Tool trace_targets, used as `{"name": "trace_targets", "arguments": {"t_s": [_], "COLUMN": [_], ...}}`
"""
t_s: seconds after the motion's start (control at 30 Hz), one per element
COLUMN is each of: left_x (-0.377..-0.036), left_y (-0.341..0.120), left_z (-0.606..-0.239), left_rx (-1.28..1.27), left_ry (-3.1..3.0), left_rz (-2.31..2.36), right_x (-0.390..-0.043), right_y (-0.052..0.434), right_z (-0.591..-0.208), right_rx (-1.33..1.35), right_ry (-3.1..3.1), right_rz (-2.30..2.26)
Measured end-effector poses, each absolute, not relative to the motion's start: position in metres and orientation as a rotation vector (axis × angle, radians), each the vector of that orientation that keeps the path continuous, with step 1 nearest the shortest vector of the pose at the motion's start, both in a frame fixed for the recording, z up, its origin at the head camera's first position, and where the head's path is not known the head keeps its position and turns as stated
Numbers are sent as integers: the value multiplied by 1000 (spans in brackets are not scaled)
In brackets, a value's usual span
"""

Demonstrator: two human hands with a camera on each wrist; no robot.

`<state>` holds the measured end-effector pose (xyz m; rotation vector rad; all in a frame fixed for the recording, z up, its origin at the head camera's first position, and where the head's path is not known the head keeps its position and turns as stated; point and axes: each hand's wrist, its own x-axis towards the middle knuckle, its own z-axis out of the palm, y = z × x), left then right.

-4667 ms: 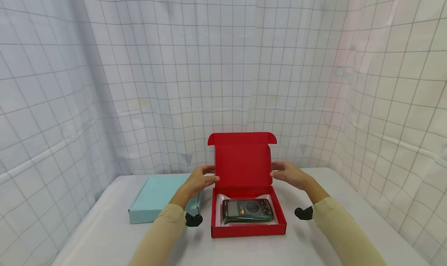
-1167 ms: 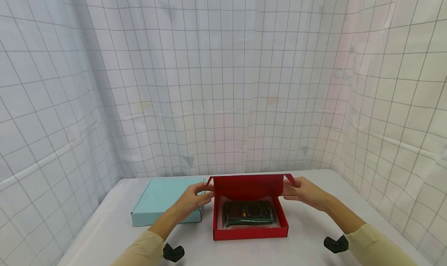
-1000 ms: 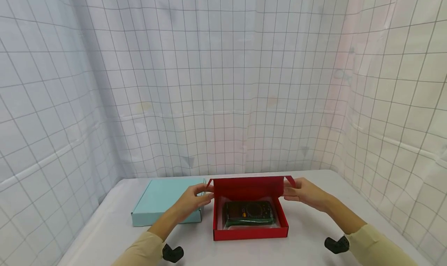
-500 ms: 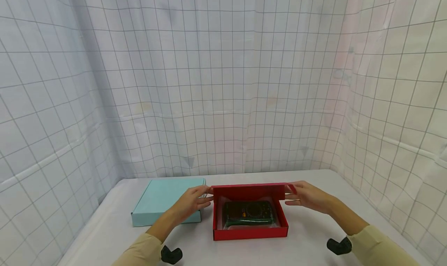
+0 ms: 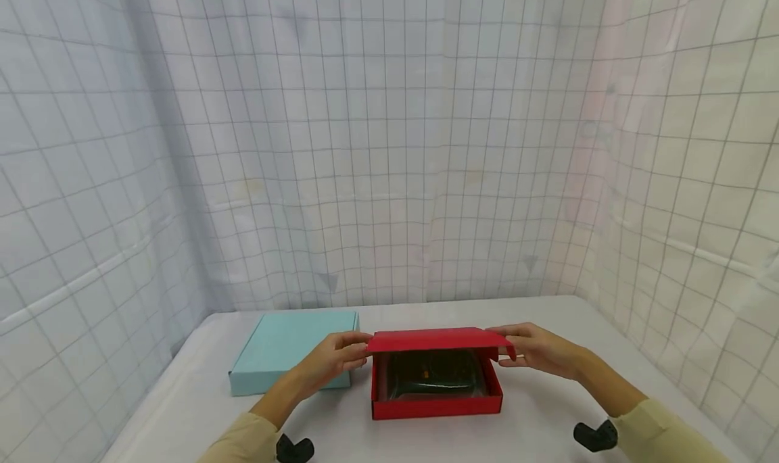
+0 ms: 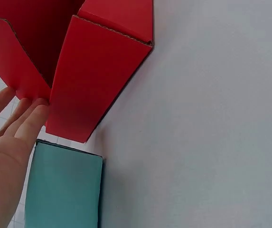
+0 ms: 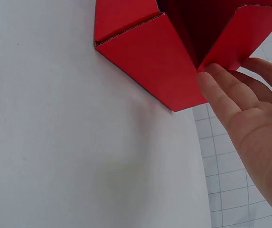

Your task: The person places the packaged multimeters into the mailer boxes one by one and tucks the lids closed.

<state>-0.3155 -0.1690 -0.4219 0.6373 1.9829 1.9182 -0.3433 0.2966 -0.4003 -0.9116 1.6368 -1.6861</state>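
Note:
A red cardboard box [image 5: 435, 409] rests on the white table, its hinged lid [image 5: 438, 340] tilted forward over it at a low slant. Inside, in the lid's shade, lies a dark multimeter [image 5: 432, 375] in clear plastic. My left hand [image 5: 331, 360] is at the lid's left side; in the left wrist view its extended fingers touch the left side flap [image 6: 17, 61]. On the other side, my right hand [image 5: 541, 349] touches the right side flap [image 7: 245, 35] with mostly straight fingers, as the right wrist view shows.
A closed light-blue box [image 5: 298, 341] lies just left of the red one, behind my left hand. White cloth with a grid pattern [image 5: 395, 145] hangs behind the table [image 5: 462, 443] and at both sides.
The lid has swung from upright down and forward, now showing its outer face and shading the multimeter. Both hands have come down with it; the red box's base stays put.

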Motion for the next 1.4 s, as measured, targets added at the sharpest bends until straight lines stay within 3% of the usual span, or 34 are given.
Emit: {"name": "trace_targets", "arguments": {"t_s": [0.87,1.4], "left_x": [-279,-271], "left_y": [-144,-139], "left_z": [-418,-423], "left_rx": [346,331], "left_ry": [2192,2206], "left_rz": [1915,1917], "right_x": [-324,-317], "right_y": [286,285], "right_z": [-410,-416], "right_rx": [-763,-790], "right_ry": [1919,2055], "right_rz": [-1697,-1593]}}
